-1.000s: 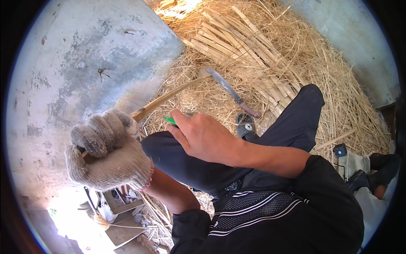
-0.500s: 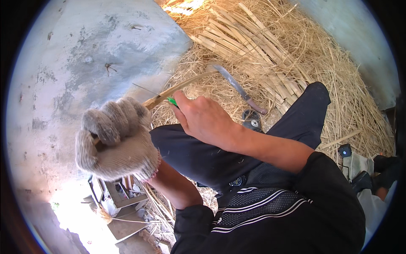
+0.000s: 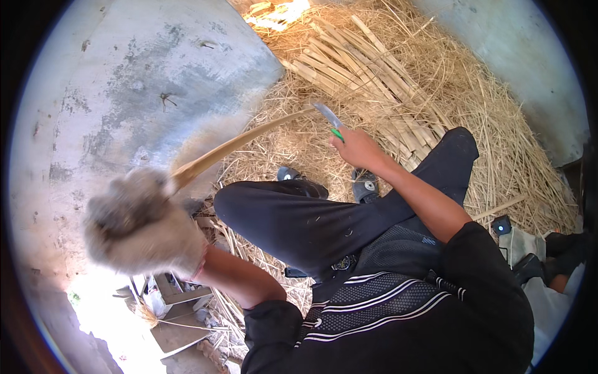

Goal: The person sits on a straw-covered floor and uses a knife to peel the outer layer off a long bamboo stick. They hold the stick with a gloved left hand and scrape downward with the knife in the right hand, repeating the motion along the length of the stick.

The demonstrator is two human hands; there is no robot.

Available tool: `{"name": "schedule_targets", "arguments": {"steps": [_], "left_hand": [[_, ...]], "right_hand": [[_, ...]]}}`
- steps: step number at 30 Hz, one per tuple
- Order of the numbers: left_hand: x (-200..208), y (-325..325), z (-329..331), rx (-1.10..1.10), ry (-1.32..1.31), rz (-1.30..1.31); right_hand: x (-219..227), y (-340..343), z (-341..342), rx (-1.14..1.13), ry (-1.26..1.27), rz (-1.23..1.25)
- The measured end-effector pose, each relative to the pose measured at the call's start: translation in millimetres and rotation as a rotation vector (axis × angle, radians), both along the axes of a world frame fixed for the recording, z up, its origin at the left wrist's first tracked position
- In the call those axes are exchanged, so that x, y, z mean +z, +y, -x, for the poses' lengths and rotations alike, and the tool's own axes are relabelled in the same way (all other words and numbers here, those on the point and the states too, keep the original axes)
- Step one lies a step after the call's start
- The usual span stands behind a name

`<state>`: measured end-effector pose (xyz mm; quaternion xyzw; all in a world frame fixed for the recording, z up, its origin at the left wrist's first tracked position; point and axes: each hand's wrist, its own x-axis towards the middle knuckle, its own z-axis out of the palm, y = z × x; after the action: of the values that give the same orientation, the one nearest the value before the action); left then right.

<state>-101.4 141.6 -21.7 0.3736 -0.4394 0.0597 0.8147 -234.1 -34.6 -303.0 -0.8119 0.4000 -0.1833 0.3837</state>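
My left hand [image 3: 149, 218], in a grey knitted glove and blurred by motion, is closed around the near end of a long, slightly bent bamboo strip [image 3: 240, 140]. The strip slants away to the upper right over the straw. Bare and closed, my right hand [image 3: 362, 151] holds a small knife by its green handle [image 3: 337, 133]; its thin blade cannot be made out. Just beyond that hand shows the blade of a larger knife [image 3: 326, 114] lying on the straw, its handle hidden by the hand. The strip's far tip ends close to this blade.
Split bamboo strips [image 3: 374, 75] lie in a pile on loose straw [image 3: 492, 131] at the far right. A pale, stained wall [image 3: 124, 93] rises on the left. Below my left arm are wooden pieces [image 3: 180, 336] and debris. Another person's shoe [image 3: 528, 268] is at the right edge.
My right hand with the green-handled knife has moved away from the strip, up and to the right. My left hand has drawn the bamboo strip down and left, exposing more of it.
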Motion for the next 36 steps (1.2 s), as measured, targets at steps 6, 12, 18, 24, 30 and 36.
{"name": "schedule_targets", "arguments": {"steps": [6, 12, 18, 24, 30, 36], "left_hand": [[26, 46, -10, -0.104, -0.097, 0.016], [17, 38, 9, 0.069, -0.021, -0.057], [28, 69, -9, -0.057, -0.253, -0.057], [-33, -9, -1, 0.082, 0.104, -0.114], [-13, 19, 1, -0.194, 0.041, -0.081], [-10, 40, -3, -0.362, -0.114, -0.088]], "right_hand": [[83, 12, 16, -0.042, -0.121, -0.08], [92, 30, 4, 0.033, -0.351, 0.017], [98, 38, 4, 0.035, -0.437, 0.039], [93, 49, -5, 0.117, -0.493, 0.11], [104, 60, -2, 0.177, -0.497, 0.091], [136, 91, -1, 0.306, -0.544, 0.036]]}}
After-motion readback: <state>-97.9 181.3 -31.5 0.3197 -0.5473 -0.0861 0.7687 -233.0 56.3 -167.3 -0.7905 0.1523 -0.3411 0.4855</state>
